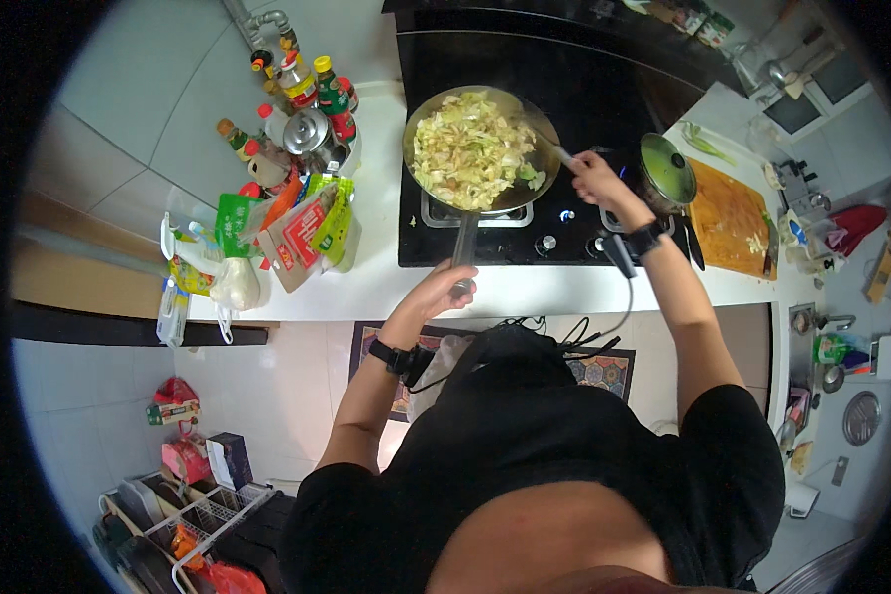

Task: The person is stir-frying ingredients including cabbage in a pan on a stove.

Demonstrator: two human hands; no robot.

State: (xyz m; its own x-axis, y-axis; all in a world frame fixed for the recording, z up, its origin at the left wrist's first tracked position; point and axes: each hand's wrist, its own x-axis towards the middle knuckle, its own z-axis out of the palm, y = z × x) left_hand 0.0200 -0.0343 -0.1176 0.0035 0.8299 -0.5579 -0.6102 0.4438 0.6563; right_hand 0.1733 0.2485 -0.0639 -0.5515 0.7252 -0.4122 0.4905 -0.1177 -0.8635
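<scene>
A large frying pan (510, 103) sits on the left burner of the black gas stove (584, 89). Chopped pale cabbage (468, 147), in yellow-green pieces, fills most of it. My left hand (434, 291) is closed round the pan's long handle (465, 238), which points toward me. From the right, my right hand (598, 182) grips the handle of a spatula (565, 156) that reaches over the pan's right side. Its blade is hard to make out against the pan wall. Each wrist wears a black band.
Right of my right hand stands a lidded pot (667, 170), beside a wooden cutting board (731, 223) with a knife (768, 246) on it. Sauce bottles (333, 91), a metal canister (309, 132) and food packets (302, 233) crowd the counter at left.
</scene>
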